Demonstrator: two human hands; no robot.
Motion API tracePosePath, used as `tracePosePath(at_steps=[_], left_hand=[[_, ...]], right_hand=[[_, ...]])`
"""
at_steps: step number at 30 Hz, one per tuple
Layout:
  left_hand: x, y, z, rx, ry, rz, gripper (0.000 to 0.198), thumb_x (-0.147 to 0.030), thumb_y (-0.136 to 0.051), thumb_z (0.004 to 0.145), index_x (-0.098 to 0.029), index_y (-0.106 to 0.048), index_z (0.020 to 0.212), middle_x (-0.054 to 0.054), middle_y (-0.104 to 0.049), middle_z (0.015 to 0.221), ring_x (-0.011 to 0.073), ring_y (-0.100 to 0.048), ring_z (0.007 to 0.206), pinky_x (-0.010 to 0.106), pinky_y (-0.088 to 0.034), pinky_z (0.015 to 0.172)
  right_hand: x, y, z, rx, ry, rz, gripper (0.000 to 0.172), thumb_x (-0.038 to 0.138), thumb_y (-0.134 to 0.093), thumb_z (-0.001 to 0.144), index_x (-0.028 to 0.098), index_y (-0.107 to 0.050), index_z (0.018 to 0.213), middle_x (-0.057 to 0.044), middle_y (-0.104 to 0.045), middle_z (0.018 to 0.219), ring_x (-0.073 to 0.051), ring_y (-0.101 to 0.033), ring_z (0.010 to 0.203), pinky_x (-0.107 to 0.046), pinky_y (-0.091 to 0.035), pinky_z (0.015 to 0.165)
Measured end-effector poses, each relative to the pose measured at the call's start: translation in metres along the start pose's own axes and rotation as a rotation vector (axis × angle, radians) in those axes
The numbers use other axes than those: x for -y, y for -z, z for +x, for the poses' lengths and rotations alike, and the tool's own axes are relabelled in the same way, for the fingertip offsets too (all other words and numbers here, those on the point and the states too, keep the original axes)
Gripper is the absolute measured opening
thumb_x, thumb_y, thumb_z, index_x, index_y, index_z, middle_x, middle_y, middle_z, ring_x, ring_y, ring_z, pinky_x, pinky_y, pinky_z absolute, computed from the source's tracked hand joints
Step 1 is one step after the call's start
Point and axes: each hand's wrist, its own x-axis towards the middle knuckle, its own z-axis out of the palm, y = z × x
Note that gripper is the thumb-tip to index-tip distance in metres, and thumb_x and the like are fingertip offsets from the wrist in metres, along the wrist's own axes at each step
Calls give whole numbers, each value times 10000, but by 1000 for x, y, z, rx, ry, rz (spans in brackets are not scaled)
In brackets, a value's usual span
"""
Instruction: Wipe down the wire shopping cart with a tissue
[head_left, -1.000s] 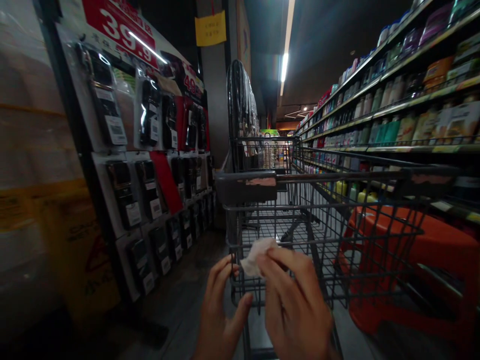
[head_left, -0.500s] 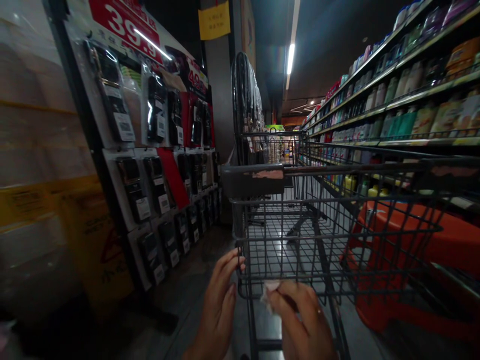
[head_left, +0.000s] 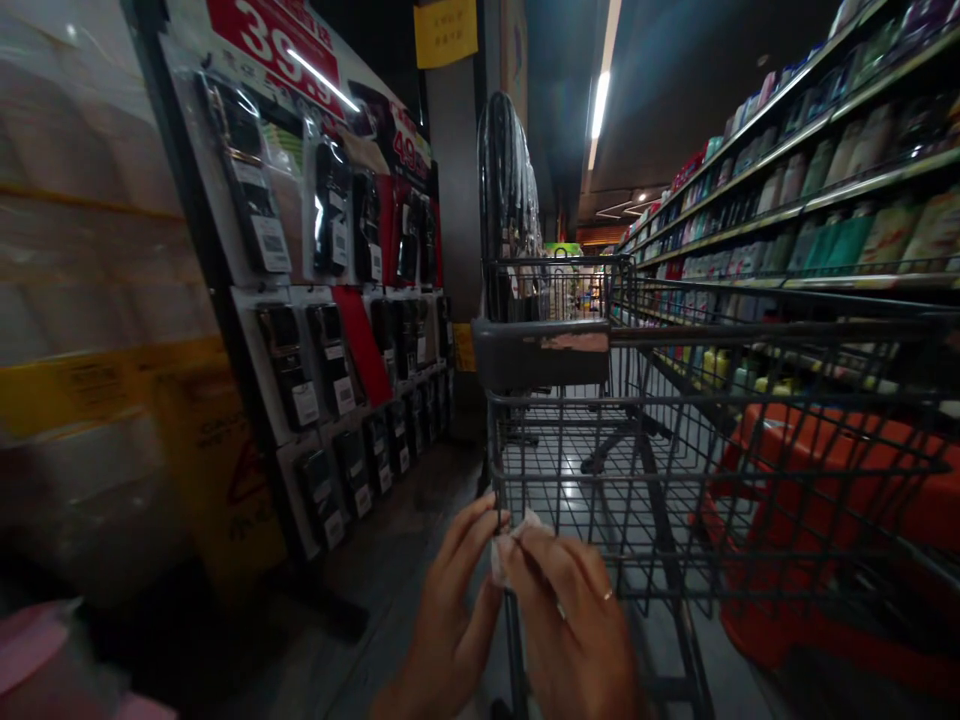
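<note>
A dark wire shopping cart (head_left: 525, 360) stands right in front of me, with worn pinkish patches on its handle. My left hand (head_left: 454, 605) is at the cart's near left lower corner, its fingertips hooked around the upright wire and its thumb below. Just to the right, my right hand (head_left: 570, 615) pinches a crumpled white tissue (head_left: 500, 567) against that same corner wire. A ring shows on one of its fingers. The tissue sits between the two hands, partly covered by the right fingers.
On the left stands a rack of packaged belts (head_left: 334, 350), with a yellow wet-floor sign (head_left: 217, 480) beside it. Red-orange plastic stools (head_left: 810, 440) are right of the cart. Shelves of bottles (head_left: 847, 230) line the right side. Something pink (head_left: 37, 650) lies at the lower left.
My right hand has moved left and up with the tissue, closing the gap to my left hand at the corner wire. The view has shifted slightly, so surroundings sit farther right.
</note>
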Motion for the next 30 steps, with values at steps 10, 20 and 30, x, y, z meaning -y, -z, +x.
tracePosePath(at_steps=[10,20,30], left_hand=[[-12,3,10,11,71,49,304,-380,-446,954,-316,-577,1220,48,-584,1308,170,-565,1235,328,-504,1000],[-26,-8,21,-57,240,49,248,-463,-526,891,-245,-642,910,64,-637,1171,211,-619,1137,348,-541,904],[-22,-11,21,-108,207,144,296,-520,-573,848,-251,-652,944,60,-679,1189,226,-653,1098,380,-572,877]], right_hand=[[-43,56,-30,28,-19,-184,198,63,-516,939,157,-674,1015,-66,-664,994,-151,-639,912,-275,-519,769],[-69,83,-44,-126,-217,-337,191,72,-542,907,190,-666,990,-76,-611,1086,-181,-641,946,-319,-538,765],[-26,41,-42,32,-193,-41,280,127,-526,924,151,-643,1177,-125,-583,1189,-191,-622,1098,-285,-603,853]])
